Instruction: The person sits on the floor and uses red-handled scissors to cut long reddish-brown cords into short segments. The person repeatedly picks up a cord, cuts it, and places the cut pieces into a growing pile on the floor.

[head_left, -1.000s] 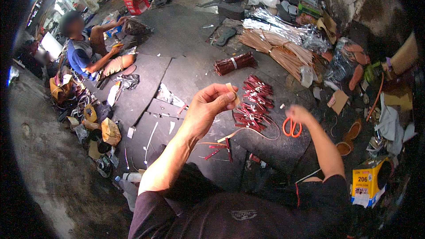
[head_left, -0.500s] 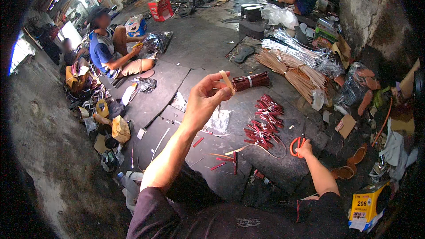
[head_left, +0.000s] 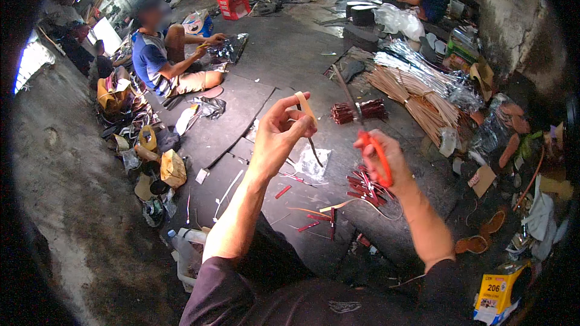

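My left hand (head_left: 275,139), raised at the centre, pinches a tan strip (head_left: 306,107) that bends over its fingertips; a thin dark end hangs below. My right hand (head_left: 397,160) is closed on the orange handles of a pair of scissors (head_left: 381,158), slightly blurred, with the long blades pointing up and away. The blades stand to the right of the strip, apart from it. Beneath the right hand lies a loose pile of short dark red strips (head_left: 361,188), partly hidden by it. A tied bundle of dark red strips (head_left: 344,113) rests just beyond, behind the blades.
Long tan strips (head_left: 417,98) lie in a bundle at the right, beside silvery strips (head_left: 406,66). A co-worker (head_left: 154,60) sits at the left; others sit farther back. A yellow box (head_left: 498,293) stands near right. Scraps and bags line the left wall (head_left: 60,175).
My right hand has lifted the scissors from low at the right, up and inward toward the left hand. The left hand still pinches the strip. The whole view has shifted slightly.
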